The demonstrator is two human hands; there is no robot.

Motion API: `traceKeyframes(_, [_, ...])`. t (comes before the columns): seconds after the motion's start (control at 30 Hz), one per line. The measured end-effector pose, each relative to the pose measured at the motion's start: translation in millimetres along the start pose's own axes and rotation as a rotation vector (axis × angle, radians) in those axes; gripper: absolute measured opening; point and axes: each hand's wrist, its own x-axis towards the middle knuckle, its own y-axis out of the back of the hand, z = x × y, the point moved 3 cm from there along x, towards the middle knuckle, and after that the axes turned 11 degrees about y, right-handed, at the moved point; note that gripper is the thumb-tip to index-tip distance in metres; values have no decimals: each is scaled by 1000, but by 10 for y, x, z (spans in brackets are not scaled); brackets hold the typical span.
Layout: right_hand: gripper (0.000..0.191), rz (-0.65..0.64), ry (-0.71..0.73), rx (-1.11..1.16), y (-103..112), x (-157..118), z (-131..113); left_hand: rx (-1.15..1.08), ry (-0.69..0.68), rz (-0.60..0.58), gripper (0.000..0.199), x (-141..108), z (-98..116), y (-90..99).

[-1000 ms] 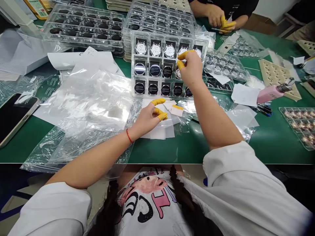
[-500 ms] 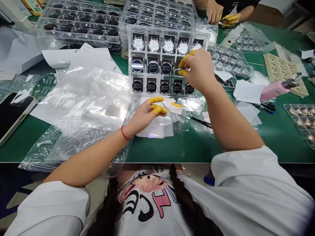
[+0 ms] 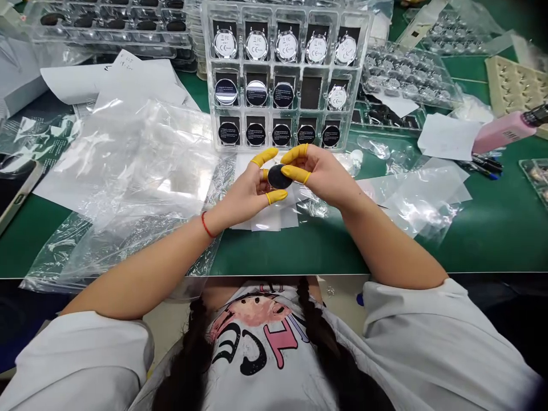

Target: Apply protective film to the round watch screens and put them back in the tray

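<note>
A round black watch face (image 3: pixel 279 176) is pinched between my left hand (image 3: pixel 245 194) and my right hand (image 3: pixel 319 174), both with yellow finger cots. Just beyond them stands an upright clear display tray (image 3: pixel 285 64) with rows of compartments. It holds round watch pieces, silver-backed above and dark below. One compartment in the middle row (image 3: pixel 311 92) shows only a black card. Loose white paper sheets (image 3: pixel 265 222) lie beneath my hands, and a crumpled clear plastic bag (image 3: pixel 128 165) spreads to their left.
Stacked clear trays (image 3: pixel 107 24) stand at the back left, and a tray of silver parts (image 3: pixel 406 74) at the right. Further right are a beige tray (image 3: pixel 516 85), a pink bottle (image 3: pixel 505 131) and pens (image 3: pixel 486 165). A phone (image 3: pixel 12 185) lies at the left edge of the green table (image 3: pixel 299 251).
My right hand has come down from the upright tray to my left hand, bringing the black watch face between them. A middle-row compartment now shows no watch. The co-worker's hands have left view.
</note>
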Motion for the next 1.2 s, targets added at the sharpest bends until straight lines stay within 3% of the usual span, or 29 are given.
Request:
traceKeyframes(0.07, [11, 3, 71, -134, -61, -40, -60, 41, -30, -22, 84, 5, -10, -8])
traceKeyframes(0.17, [1, 7, 238, -394, -149, -105, -210, 127, -60, -25, 75, 8, 12, -10])
traceKeyframes(0.27, [3, -34, 284, -508, -47, -114, -310, 168, -51, -2, 63, 12, 23, 8])
traceKeyframes(0.37, [11, 37, 38, -603, 354, -74, -244, 172, -26, 25, 61, 12, 22, 28])
traceKeyframes(0.43, [17, 22, -261, -828, 618, -70, -113, 167, -14, 28, 60, 3, 36, 26])
traceKeyframes(0.5, [15, -20, -398, -1066, 728, -66, -8, 147, 9, 15, 59, -13, 63, 10])
traceKeyframes(0.57, [12, -2, -297, -1137, 640, -29, 64, 122, 49, -5, 59, -32, 89, -17])
traceKeyframes(0.7, [20, 24, 78, -923, 202, 119, 267, 91, 117, -25, 58, -64, 110, -67])
traceKeyframes(0.83, [12, -30, 111, -788, 89, 216, 435, 38, 134, -14, 54, -75, 103, -88])
traceKeyframes(0.97, [11, 124, 228, -598, 172, 36, 63, -2, 108, 61, 54, -77, 124, -58])
traceKeyframes(1.1, [10, 6, 423, -609, -132, -178, -313, 86, 51, 108, 56, -76, 134, -18])
traceKeyframes(1.2, [18, -57, 470, -634, -336, -162, -290, 193, 22, 134, 51, -75, 123, -19])
